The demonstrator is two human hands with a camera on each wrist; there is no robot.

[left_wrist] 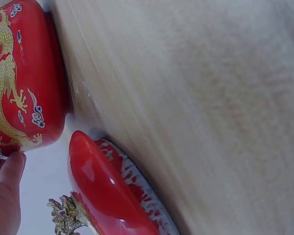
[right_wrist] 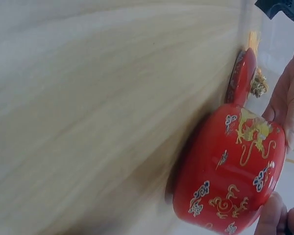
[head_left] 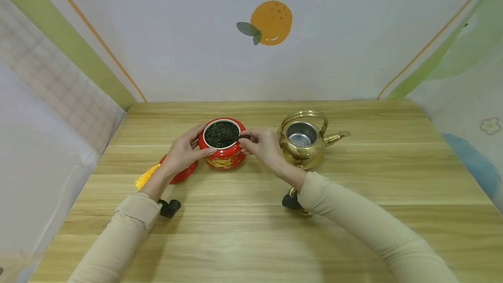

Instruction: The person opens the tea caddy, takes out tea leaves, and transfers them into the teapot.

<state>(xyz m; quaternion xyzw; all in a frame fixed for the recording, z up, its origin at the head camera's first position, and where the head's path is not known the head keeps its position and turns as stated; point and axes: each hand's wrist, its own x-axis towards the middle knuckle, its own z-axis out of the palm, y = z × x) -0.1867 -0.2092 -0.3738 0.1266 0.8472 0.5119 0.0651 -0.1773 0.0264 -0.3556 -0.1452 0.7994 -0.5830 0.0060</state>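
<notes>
A red jar (head_left: pixel 224 160) with a gold dragon design stands on the table, full of dark loose tea leaves (head_left: pixel 216 131). My left hand (head_left: pixel 182 150) holds it from the left side, thumb along the front near the white rim and fingers toward the back. In my right hand (head_left: pixel 264 145) the thumb and fingers pinch a thin dark scoop (head_left: pixel 239 137) over the right rim, its far end among the leaves. Right of that hand stands a gold teapot (head_left: pixel 301 155), uncovered, with a perforated metal strainer (head_left: pixel 301 136) inside and its handle upright.
The jar's red lid (left_wrist: pixel 108 186), with a gold figure knob, lies beside the jar, partly behind my left forearm. Its yellow tassel (head_left: pixel 147 177) spreads leftward. A round gold piece (head_left: pixel 304 212) sits half hidden by my right sleeve. A printed cloth wall (head_left: pixel 188 56) stands behind the table.
</notes>
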